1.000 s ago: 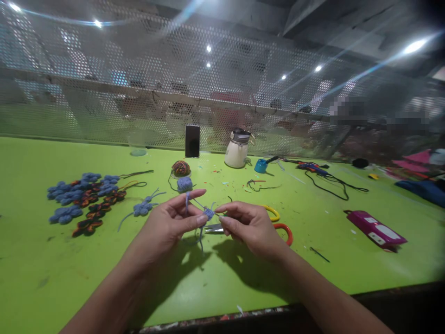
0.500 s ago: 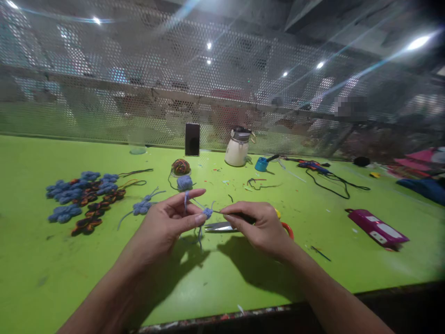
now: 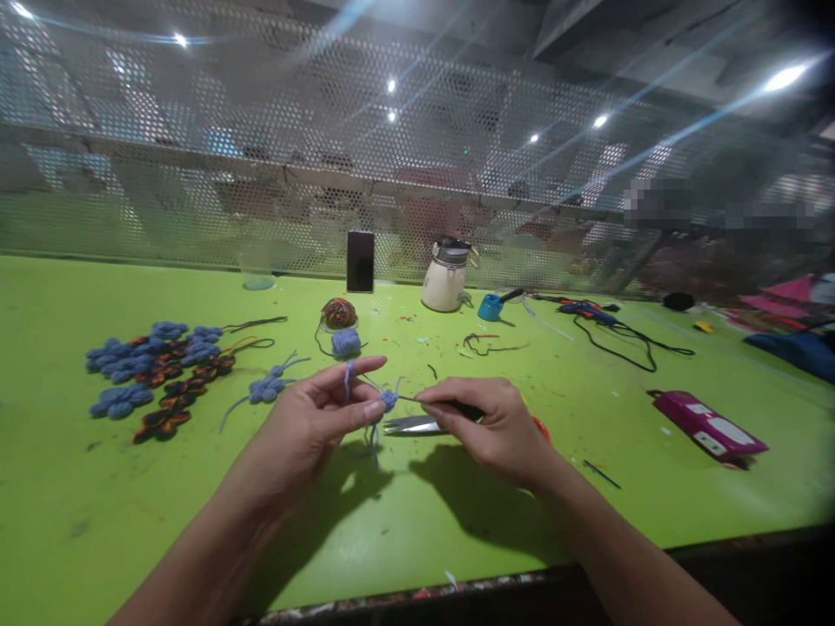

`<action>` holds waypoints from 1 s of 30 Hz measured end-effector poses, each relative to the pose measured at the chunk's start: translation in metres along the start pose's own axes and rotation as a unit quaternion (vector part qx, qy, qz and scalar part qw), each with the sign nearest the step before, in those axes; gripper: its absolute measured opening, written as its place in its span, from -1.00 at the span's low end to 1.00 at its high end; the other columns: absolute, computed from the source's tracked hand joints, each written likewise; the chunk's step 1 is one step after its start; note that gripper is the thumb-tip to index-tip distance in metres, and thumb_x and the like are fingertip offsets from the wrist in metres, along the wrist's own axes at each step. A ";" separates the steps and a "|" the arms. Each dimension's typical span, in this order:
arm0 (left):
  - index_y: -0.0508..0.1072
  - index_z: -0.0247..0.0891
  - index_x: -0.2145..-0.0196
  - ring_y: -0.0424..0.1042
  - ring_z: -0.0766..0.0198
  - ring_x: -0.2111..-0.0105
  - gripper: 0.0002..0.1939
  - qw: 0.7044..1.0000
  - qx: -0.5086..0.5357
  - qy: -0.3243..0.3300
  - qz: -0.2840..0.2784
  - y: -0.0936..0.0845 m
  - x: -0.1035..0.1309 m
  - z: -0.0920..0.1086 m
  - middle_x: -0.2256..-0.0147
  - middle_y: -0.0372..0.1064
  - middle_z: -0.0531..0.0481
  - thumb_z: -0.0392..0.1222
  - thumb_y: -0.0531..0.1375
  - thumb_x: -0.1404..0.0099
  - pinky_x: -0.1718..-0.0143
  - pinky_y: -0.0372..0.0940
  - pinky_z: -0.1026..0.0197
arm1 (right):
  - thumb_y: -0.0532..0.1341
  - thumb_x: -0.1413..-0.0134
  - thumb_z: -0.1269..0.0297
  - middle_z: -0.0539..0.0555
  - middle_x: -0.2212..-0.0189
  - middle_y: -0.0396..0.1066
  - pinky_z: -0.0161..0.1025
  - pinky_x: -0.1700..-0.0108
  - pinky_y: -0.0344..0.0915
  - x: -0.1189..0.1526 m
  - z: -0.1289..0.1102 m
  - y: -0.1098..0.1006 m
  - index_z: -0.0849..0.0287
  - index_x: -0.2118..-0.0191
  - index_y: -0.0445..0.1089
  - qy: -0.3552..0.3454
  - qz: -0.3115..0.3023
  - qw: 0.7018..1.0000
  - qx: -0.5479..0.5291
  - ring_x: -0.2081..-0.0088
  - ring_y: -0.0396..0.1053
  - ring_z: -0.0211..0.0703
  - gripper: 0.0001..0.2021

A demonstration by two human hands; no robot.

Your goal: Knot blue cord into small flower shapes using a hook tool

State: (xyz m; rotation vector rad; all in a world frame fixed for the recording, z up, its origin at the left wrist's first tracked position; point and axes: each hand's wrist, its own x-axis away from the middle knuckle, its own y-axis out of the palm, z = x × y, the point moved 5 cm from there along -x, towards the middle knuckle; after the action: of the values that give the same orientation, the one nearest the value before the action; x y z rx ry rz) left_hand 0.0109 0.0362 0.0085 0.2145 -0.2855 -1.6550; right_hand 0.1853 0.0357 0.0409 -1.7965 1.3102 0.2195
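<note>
My left hand (image 3: 326,404) pinches a small blue crochet piece (image 3: 390,400) between thumb and fingers, with blue yarn looped over its raised index finger. Loose yarn tails hang beneath the piece. In my right hand (image 3: 489,426) is a crochet hook (image 3: 412,399), its thin shaft reaching left to the piece and its dark handle mostly covered by my fingers. Scissors (image 3: 414,425) lie on the table under that hand, blades pointing left, orange handle partly hidden. Behind my left hand sits a ball of blue yarn (image 3: 345,342).
Blue and dark multicoloured crocheted flowers (image 3: 121,400) lie at the left. Further back are a multicoloured yarn ball (image 3: 339,313), a phone (image 3: 361,261), a pale jar (image 3: 444,278) and a blue pot (image 3: 490,307). A glue gun (image 3: 591,313) and purple box (image 3: 708,426) lie right.
Both hands stay nearly in place. The hook and the crochet piece have shifted only very slightly, and the right hand now covers a little more of the scissors' handle.
</note>
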 end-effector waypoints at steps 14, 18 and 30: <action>0.49 -0.15 0.12 0.33 0.42 0.44 -0.53 0.999 -0.022 0.029 0.005 0.003 0.001 0.003 0.50 0.39 0.14 -0.32 0.38 0.05 0.32 0.22 0.33 | 0.17 -0.06 0.52 0.07 0.46 0.48 -0.38 0.42 0.28 0.002 -0.001 0.001 0.28 0.27 0.48 -0.033 0.005 0.999 0.016 0.46 0.38 -0.33 -0.85; 0.49 -0.15 0.12 0.33 0.41 0.45 -0.51 0.999 -0.020 0.044 0.024 0.005 0.002 0.003 0.52 0.38 0.14 -0.34 0.38 0.07 0.35 0.22 0.32 | 0.16 -0.06 0.54 0.07 0.47 0.47 -0.38 0.41 0.27 0.002 -0.002 0.002 0.29 0.27 0.47 -0.038 0.007 0.999 0.014 0.46 0.37 -0.33 -0.84; 0.56 -0.19 0.26 0.34 0.41 0.47 -0.64 0.999 -0.008 0.044 0.024 0.005 0.004 0.004 0.52 0.38 0.12 -0.36 0.37 0.09 0.34 0.22 0.32 | 0.24 -0.03 0.37 0.01 0.53 0.42 -0.38 0.52 0.21 0.003 0.012 0.007 0.23 0.32 0.49 0.110 -0.032 0.981 -0.158 0.53 0.29 -0.35 -0.90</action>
State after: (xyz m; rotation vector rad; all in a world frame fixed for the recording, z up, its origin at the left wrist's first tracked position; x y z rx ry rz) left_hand 0.0144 0.0324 0.0145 0.2662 -0.2079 -1.5959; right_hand 0.1850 0.0418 0.0283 -2.1789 1.4302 0.2078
